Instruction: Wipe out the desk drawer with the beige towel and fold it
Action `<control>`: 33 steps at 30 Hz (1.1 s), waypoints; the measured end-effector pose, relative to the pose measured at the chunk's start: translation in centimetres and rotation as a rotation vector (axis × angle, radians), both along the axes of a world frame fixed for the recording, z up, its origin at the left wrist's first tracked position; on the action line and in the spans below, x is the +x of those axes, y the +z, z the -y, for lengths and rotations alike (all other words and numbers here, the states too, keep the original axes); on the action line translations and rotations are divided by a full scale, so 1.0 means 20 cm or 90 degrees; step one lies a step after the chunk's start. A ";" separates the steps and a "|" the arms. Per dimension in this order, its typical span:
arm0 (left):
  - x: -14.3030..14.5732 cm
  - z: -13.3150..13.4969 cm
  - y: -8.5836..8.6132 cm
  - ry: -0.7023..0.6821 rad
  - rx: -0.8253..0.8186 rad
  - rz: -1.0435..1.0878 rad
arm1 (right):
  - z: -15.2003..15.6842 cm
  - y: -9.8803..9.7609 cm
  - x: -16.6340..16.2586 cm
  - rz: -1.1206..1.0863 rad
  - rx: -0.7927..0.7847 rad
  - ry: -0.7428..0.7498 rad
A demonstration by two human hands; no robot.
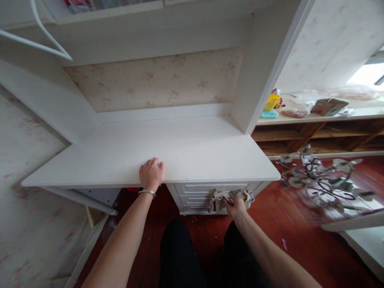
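My left hand [151, 173] rests on the front edge of a white desk [186, 148], fingers curled over the top, a metal bangle on the wrist. My right hand [236, 205] is lower down, closed on a patterned cloth [223, 198] pressed against the front of the white drawer unit [198, 196] under the desk. My dark trouser legs show at the bottom between both arms.
Floral wallpaper backs the desk, with a white shelf above. To the right stands a wooden shelf [315, 132] with a yellow container, bags and a cardboard box [328, 106]. A metal chandelier [324, 180] lies on the red wooden floor.
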State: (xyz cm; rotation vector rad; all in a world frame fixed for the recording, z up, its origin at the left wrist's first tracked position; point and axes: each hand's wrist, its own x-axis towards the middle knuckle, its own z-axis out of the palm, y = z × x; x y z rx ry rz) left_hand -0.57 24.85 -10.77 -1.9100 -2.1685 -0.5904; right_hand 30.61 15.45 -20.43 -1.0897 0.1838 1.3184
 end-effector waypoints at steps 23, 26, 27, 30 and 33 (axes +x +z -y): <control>0.00 0.01 -0.01 0.013 0.002 0.005 | 0.11 0.52 -0.42 -0.165 0.042 -0.014; 0.01 0.01 0.00 0.008 0.004 -0.006 | 0.10 0.51 -0.60 -0.199 0.058 -0.013; 0.01 0.01 0.00 0.006 0.003 -0.009 | 0.09 0.50 -0.65 -0.210 0.060 -0.003; 0.00 0.01 0.00 0.007 0.003 -0.016 | 0.08 0.44 -0.78 -0.216 0.068 0.013; 0.00 0.00 0.00 0.006 0.005 -0.014 | 0.06 0.35 -0.88 -0.201 0.086 0.027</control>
